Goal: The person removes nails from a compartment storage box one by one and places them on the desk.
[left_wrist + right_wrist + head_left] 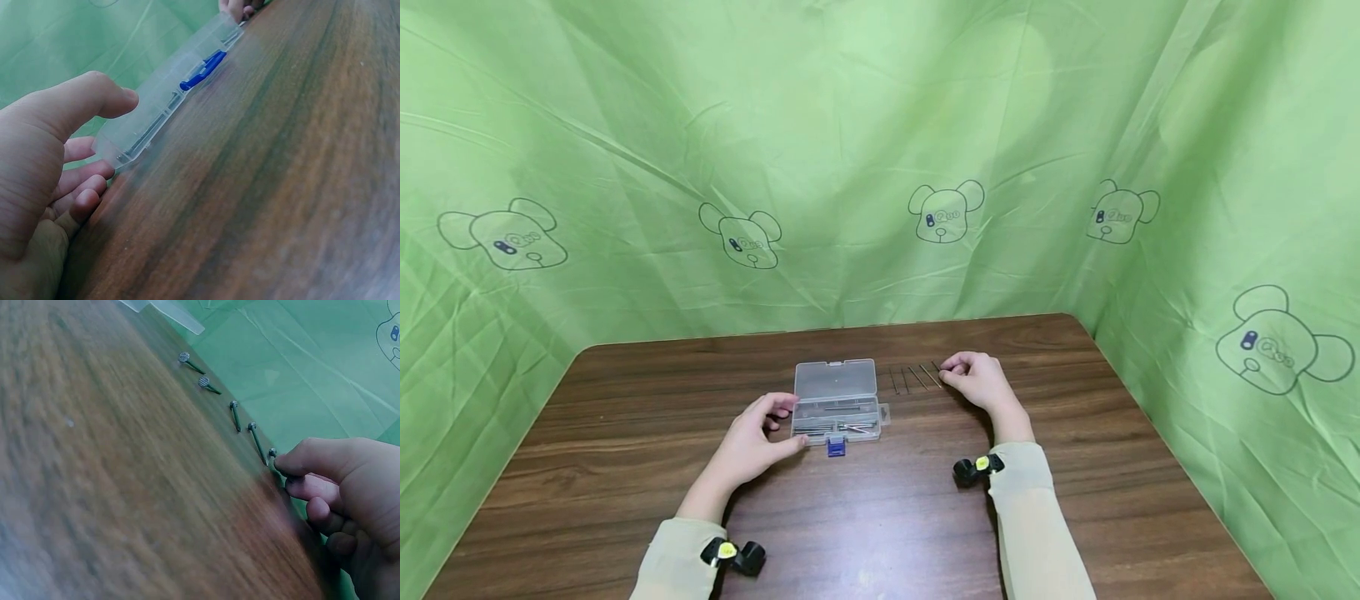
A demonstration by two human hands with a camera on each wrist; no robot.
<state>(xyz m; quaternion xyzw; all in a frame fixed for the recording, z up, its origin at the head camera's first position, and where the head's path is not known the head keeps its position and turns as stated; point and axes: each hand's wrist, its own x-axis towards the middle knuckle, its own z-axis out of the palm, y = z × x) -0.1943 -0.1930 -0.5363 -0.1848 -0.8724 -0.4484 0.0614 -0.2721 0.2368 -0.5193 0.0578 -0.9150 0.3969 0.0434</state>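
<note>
On a brown table [880, 517], before a green cloth [850, 125], listed left to right:

Left sleeve [681, 558], pale, with a black wrist device [747, 558].

Left hand [747, 442]: spread wide across the left end of the box, fingers at its back corner, thumb at its front corner, holding it there.

Box [872, 410], clear, divided: on the table between the hands, lid [835, 381] open at the back, blue latch [837, 447] at the front. Contents: thin metal pieces, in front and rear compartments.

Nails [235, 414], five: spaced in a row just right of the box, heads and shanks visible.

Right hand [977, 379]: a narrow pinch, thumb and forefinger on the rightmost nail [272, 452], other fingers curled.

Right sleeve [1037, 508], pale, device alike.
</note>
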